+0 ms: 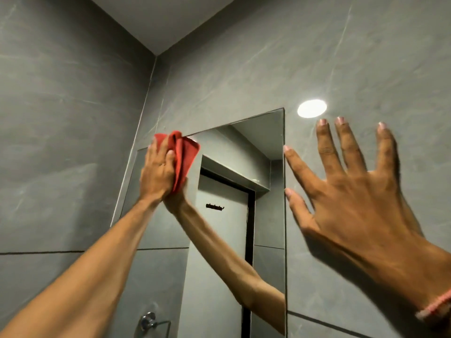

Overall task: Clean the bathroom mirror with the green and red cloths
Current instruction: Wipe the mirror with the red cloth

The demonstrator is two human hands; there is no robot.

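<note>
Item 1. Rectangular frameless wall mirror [266,191], set flush into grey stone-look wall tiles [73,118]; its upper edge runs high on the wall, hence the raised arms.

Item 2. Bunched red microfibre cloth [184,159], pressed flat against the glass at the mirror's upper left corner, partly overlapping the top edge. Judged placement: working the corner where the edge meets tile.

Item 3. Left hand [158,169], palm to the glass, fingers gripping the red cloth and pinning it to the mirror so pressure spreads across the fabric.

Item 4. Right hand [353,203], empty, fingers spread, laid on the tile just beside the mirror's right edge; probably a brace for balance during the high reach. Pink band [436,311] at the wrist.

Item 5. Green cloth: not in view.

Item 6. Bright round light spot [312,108] on the tile above the right hand.
</note>
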